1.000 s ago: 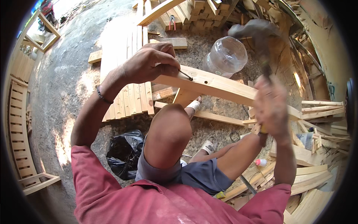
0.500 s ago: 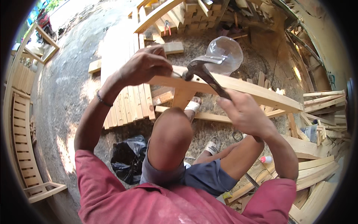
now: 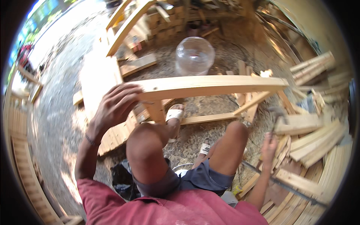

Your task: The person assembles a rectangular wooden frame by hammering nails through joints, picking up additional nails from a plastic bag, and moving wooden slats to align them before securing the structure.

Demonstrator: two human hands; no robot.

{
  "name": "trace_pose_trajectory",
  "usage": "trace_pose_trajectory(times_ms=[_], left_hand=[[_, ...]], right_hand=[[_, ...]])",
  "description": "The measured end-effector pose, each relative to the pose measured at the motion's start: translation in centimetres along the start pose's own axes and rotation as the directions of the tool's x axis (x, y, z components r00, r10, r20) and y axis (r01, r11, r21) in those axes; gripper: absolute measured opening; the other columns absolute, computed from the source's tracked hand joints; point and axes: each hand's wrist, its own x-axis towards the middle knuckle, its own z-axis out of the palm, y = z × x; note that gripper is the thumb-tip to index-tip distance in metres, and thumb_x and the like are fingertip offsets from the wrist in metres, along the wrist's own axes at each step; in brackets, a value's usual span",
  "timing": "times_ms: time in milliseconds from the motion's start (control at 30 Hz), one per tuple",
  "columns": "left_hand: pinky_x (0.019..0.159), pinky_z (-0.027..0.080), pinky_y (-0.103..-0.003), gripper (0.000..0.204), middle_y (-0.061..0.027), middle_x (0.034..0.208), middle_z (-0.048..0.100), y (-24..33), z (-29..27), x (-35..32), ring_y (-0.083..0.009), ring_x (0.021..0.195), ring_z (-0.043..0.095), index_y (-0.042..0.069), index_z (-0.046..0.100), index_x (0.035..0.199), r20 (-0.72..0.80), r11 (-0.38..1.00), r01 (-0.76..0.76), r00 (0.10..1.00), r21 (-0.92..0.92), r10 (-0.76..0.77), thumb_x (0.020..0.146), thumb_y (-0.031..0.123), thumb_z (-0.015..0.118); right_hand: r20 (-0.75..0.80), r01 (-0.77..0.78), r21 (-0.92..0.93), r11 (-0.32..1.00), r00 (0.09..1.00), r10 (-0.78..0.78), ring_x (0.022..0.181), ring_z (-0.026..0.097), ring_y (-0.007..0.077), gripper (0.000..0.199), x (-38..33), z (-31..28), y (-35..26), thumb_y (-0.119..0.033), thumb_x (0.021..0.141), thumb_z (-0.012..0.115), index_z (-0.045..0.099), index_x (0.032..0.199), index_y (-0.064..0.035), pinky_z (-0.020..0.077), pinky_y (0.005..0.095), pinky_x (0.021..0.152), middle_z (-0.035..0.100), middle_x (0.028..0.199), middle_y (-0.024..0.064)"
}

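Left grip (image 3: 117,104) clasps the left end of 1 wooden beam (image 3: 213,87) stretching rightward.

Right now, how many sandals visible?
2: left sandal, pictured just below the wooden beam the left hand touches; right sandal, lower and further right. Others may be hidden.

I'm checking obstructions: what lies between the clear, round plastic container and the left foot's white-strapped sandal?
In the head view, a long, pale wooden beam crosses between the container and sandal.

Hammer (image 3: 280,120) apparently off beam (image 3: 210,84) now
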Motion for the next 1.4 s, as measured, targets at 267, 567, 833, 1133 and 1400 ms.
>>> trace_pose_trajectory(times_ms=[267,567,833,1133,1400], left_hand=[[0.076,0.054,-0.040,0.020,-0.0129,0.091,0.068,0.4,1.4,2.8,-0.0300,0.085,0.069,0.001,0.059,0.107,-0.014,0.994,0.106,0.994,-0.036,-0.106,0.087,-0.001,0.063],[0.085,0.054,-0.043,0.030,-0.0192,0.107,0.065,7.2,6.9,16.6,-0.0345,0.093,0.067,0.000,0.061,0.114,0.179,0.975,0.129,0.979,-0.179,-0.097,0.088,-0.006,0.047],[0.088,0.053,-0.046,0.066,-0.0230,0.114,0.063,18.0,20.2,29.4,-0.0350,0.106,0.065,-0.005,0.055,0.118,0.463,0.988,0.150,0.878,-0.028,-0.120,0.089,0.053,0.064],[0.060,0.059,-0.038,0.061,-0.0165,0.080,0.070,17.7,17.1,31.2,-0.0264,0.066,0.070,-0.002,0.067,0.097,0.441,0.993,0.029,0.894,0.113,-0.076,0.078,0.056,0.075],[0.074,0.052,-0.032,0.050,-0.0112,0.090,0.071,15.2,1.7,30.0,-0.0168,0.081,0.068,-0.001,0.068,0.108,0.035,0.942,0.152,0.988,-0.299,-0.149,0.081,0.041,0.077]], right_hand=[[0.088,-0.465,-0.385,0.797,0.841,0.533,0.084,0.064,0.0451,0.034,-15.0,10.9,20.0,-0.033,0.091,0.056,0.064,0.103,-0.0022,0.0497,0.0529,0.077,0.067,0.089,0.0238],[0.102,-0.679,-0.408,0.611,0.631,0.769,0.084,0.065,0.0431,0.032,-21.0,14.3,23.9,-0.032,0.088,0.060,0.065,0.103,-0.0035,0.0508,0.0509,0.078,0.068,0.090,0.0221],[0.012,-0.558,-0.230,0.798,0.818,0.575,0.084,0.066,0.0413,0.032,-18.2,15.2,26.7,-0.032,0.086,0.063,0.065,0.102,-0.0047,0.0517,0.0491,0.078,0.068,0.091,0.0206],[-0.425,-0.265,0.172,0.949,0.849,0.314,0.077,0.067,0.0214,0.026,-11.5,8.7,24.2,-0.023,0.087,0.067,0.067,0.099,0.0005,0.0528,0.0363,0.074,0.070,0.085,0.0124],[-0.379,-0.069,0.405,0.912,0.895,0.235,0.102,0.063,0.0249,0.045,1.1,-1.5,21.6,-0.037,0.101,0.051,0.059,0.118,0.0038,0.0493,0.0341,0.084,0.066,0.106,0.0149]])
